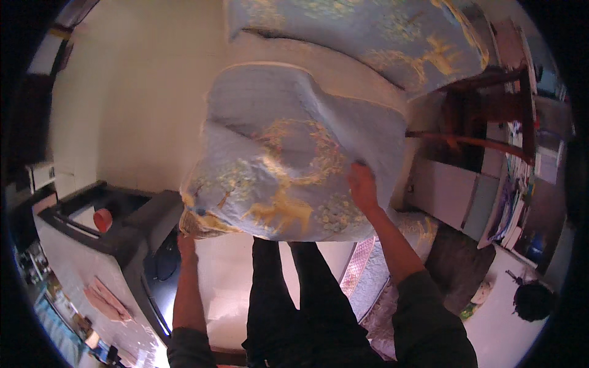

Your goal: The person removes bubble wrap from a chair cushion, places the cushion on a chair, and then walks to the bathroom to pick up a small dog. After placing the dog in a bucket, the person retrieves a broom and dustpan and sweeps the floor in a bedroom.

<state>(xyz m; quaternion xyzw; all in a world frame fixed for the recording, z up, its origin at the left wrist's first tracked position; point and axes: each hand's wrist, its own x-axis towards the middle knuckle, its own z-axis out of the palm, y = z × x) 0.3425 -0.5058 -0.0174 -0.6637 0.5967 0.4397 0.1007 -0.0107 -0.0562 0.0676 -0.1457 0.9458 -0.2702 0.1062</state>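
A blue-grey patterned pillow or cushion (285, 156) with a yellow deer, a wreath and trees on it fills the middle of the view in front of me. My left hand (186, 244) grips its lower left corner, where the cloth bunches up. On the right part of the printed face rests my right hand (362, 186), its fingers curled; whether it pinches the cloth is unclear. Beyond lies bedding in a matching print (368, 46), on a pale surface. My dark-trousered legs show below the pillow.
A dark bed frame or cabinet (156, 207) stands at the left, with a round reddish object (102, 220) on it. To the right are a dark wooden chair (492, 145), a shelf of books (513, 193) and a white surface holding a black round object (533, 300). Folded bedding (368, 276) lies lower right.
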